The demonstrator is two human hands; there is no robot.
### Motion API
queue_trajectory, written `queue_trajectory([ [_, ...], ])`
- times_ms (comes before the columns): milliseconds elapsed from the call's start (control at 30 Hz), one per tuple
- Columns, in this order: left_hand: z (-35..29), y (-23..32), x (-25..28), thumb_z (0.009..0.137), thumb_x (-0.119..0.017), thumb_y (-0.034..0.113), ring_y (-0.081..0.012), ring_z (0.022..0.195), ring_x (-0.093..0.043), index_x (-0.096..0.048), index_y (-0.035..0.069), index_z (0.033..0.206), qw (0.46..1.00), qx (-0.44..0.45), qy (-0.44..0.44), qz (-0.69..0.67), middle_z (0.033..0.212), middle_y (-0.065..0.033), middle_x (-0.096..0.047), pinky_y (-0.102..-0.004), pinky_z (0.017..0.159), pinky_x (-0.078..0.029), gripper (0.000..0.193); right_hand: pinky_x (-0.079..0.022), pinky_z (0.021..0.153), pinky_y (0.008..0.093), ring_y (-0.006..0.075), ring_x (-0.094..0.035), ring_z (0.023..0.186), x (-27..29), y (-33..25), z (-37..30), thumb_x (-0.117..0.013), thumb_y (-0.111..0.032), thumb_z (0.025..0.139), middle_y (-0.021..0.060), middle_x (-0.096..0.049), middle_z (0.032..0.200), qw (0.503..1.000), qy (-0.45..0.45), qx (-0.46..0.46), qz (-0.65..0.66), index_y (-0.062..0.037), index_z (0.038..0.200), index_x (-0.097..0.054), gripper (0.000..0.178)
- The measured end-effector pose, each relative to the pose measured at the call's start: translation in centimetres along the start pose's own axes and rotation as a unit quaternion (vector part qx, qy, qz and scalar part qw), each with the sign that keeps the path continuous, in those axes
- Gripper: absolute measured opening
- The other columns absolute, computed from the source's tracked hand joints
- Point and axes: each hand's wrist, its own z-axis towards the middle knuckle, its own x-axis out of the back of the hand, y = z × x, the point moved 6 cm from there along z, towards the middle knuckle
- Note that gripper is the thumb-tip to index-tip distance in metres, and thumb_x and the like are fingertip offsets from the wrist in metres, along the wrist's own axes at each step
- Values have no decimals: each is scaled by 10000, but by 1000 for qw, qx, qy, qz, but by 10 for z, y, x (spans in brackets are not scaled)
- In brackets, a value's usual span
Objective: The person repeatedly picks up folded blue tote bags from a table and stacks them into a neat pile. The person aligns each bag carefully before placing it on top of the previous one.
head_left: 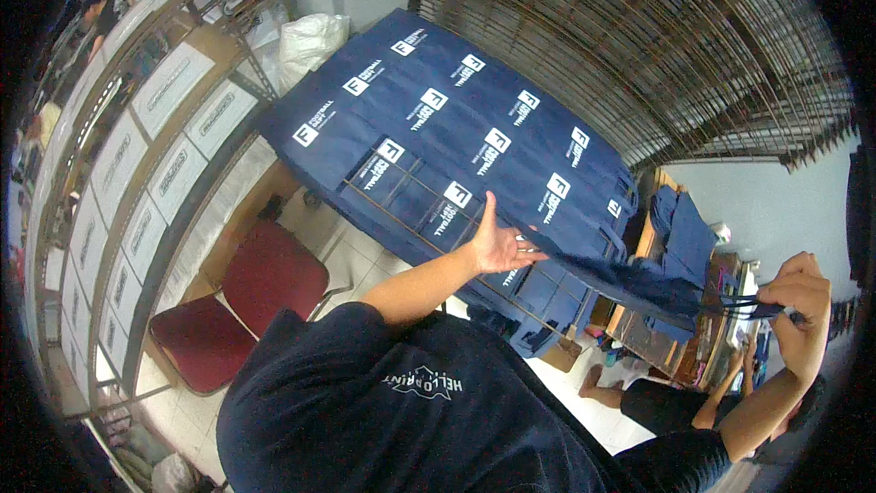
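Note:
A navy cloth bag (630, 283) with thin straps is stretched in the air between my hands, seen nearly edge-on. At the right, my right hand (798, 297) is closed around its straps. My left hand (502, 246) is by the bag's other end, thumb raised and fingers spread; whether the fingertips touch the cloth is hard to tell. Below and beyond lie several flat navy cloth pieces (365, 110) with white prints, spread in rows over a wire rack (411, 187).
Stacked wire racks (630, 46) rise at the back. Boxes fill a metal shelf (146, 173) on the left, near a dark red chair (274, 265). More navy cloth (680, 228) lies on a wooden table at right. Another person (675, 406) sits low at the right.

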Motion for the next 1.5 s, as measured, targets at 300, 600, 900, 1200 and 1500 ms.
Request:
queue_trajectory([
  [300, -140, 135, -4, 643, -446, 79, -226, 1115, -462, -471, 95, 1268, 921, -304, 137, 201, 1247, -68, -479, -412, 945, -382, 625, -314, 614, 300, 226, -403, 702, -49, -21, 72, -492, 65, 463, 81, -360, 745, 991, 6, -92, -95, -29, 779, -661, 370],
  [600, -315, 239, 45, 716, -440, -34, -71, 608, -466, -546, 123, 1199, 714, -496, 386, 311, 990, -32, -572, -165, 496, -332, 519, -480, 706, 288, 189, -610, 803, -246, 22, 81, -452, -58, 642, 119, -659, 876, 934, -25, -215, 285, 34, 906, -637, 335],
  [900, -364, 273, 138, 744, -612, 32, -172, 675, -584, -643, 78, 993, 369, -420, 656, 507, 795, -110, -645, -292, 676, -464, 255, -420, 583, 222, 86, -534, 639, -501, 47, 68, -591, 16, 803, 45, -641, 800, 831, 113, -374, 396, -6, 943, -637, 149],
  [1200, -371, 269, 166, 701, -598, 83, -236, 747, -617, -662, 72, 982, 313, -435, 663, 523, 923, -133, -644, -338, 741, -480, 288, -272, 438, 237, 42, -311, 473, -521, 21, 59, -641, -26, 758, -42, -425, 538, 888, 56, -380, 253, -50, 926, -652, 170],
  [1500, -373, 274, 166, 711, -618, 66, -220, 759, -613, -648, 64, 1011, 335, -419, 668, 516, 927, -121, -627, -333, 740, -480, 301, -274, 433, 266, 61, -319, 444, -524, 15, 52, -657, -70, 738, -23, -390, 488, 871, 36, -422, 247, -92, 925, -666, 189],
])
